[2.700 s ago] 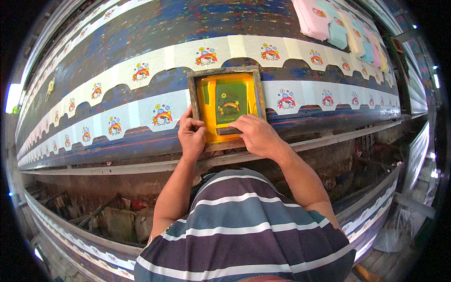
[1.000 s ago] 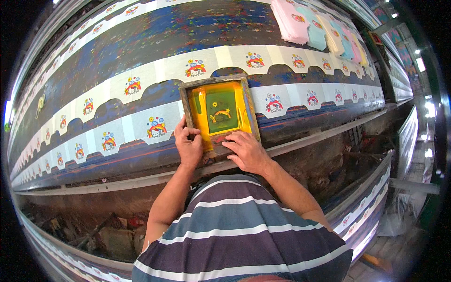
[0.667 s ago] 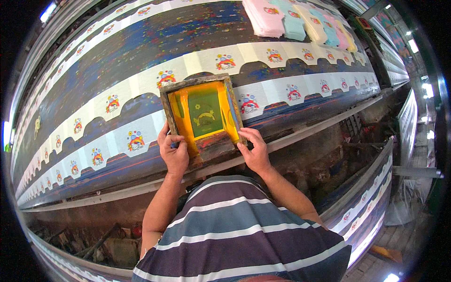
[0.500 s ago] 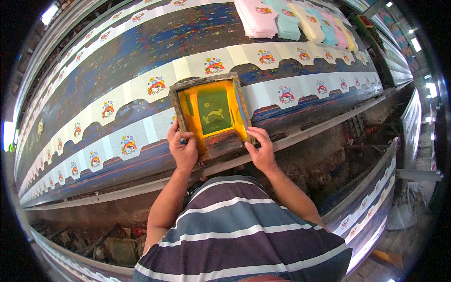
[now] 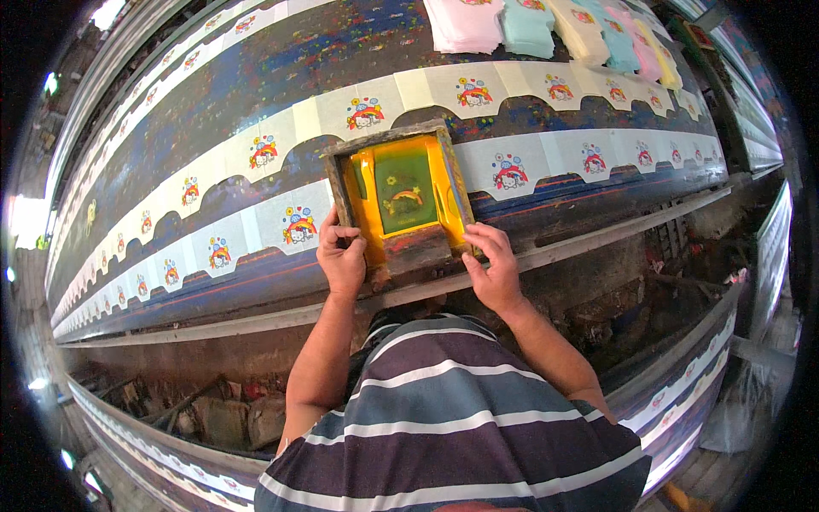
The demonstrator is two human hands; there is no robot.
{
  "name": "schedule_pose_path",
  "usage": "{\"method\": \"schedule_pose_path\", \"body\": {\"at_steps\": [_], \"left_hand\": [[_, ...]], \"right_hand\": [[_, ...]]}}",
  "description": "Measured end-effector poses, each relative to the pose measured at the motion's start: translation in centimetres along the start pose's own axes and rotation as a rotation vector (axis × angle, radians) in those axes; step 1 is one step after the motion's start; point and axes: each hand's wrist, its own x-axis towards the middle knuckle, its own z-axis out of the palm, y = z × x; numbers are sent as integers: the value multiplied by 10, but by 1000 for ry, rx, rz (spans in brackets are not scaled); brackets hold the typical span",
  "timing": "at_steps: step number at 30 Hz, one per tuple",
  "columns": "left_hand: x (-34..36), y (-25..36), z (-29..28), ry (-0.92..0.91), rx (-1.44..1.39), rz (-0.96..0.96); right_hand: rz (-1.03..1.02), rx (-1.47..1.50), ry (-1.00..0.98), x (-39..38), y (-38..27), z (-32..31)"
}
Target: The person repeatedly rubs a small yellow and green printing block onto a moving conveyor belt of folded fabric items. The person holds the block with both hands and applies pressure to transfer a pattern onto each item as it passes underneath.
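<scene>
A small wooden-framed printing screen (image 5: pixel 339 183) lies over the nearest row of white fabric pieces. Its green mesh (image 5: pixel 408 209) has yellow-orange ink round the edges and a rainbow-and-flowers pattern showing in the middle. My left hand (image 5: pixel 343 260) grips the frame's near left corner, fingers curled round it. At the near right corner, my right hand (image 5: pixel 496 269) pinches the frame between thumb and fingers. A brown, stained block (image 5: pixel 418 247) sits at the screen's near end. Printed fabric pieces flank it, one on the left (image 5: pixel 299 226) and one on the right (image 5: pixel 510 172).
A second row of printed cream pieces (image 5: pixel 365 113) runs behind, across the dark, paint-specked table (image 5: pixel 256 90). Stacks of pink, blue and yellow fabric (image 5: pixel 465 27) lie at the far right. A pale rail (image 5: pixel 589 243) borders the near edge. Behind me stands another table with printed pieces (image 5: pixel 682 384).
The screen, with both hands on it, has shifted slightly right along the row, exposing the print on its left that was mostly covered. My view has also shifted and turned a little.
</scene>
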Motion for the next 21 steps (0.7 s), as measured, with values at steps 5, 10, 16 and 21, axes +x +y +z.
{"method": "schedule_pose_path", "body": {"at_steps": [5, 10, 16, 21], "left_hand": [[-2, -3, -4, -15, -133, -137], [0, -11, -3, -15, -120, -94], [1, -6, -3, -42, -28, -24], [0, 1, -1, -30, 17, -32]], "right_hand": [[-238, -124, -121, 6, -21, 9], [-350, -338, -287, 25, -39, 27], [-422, -365, -393, 58, -52, 35], [-332, -341, -479, 75, -55, 35]]}}
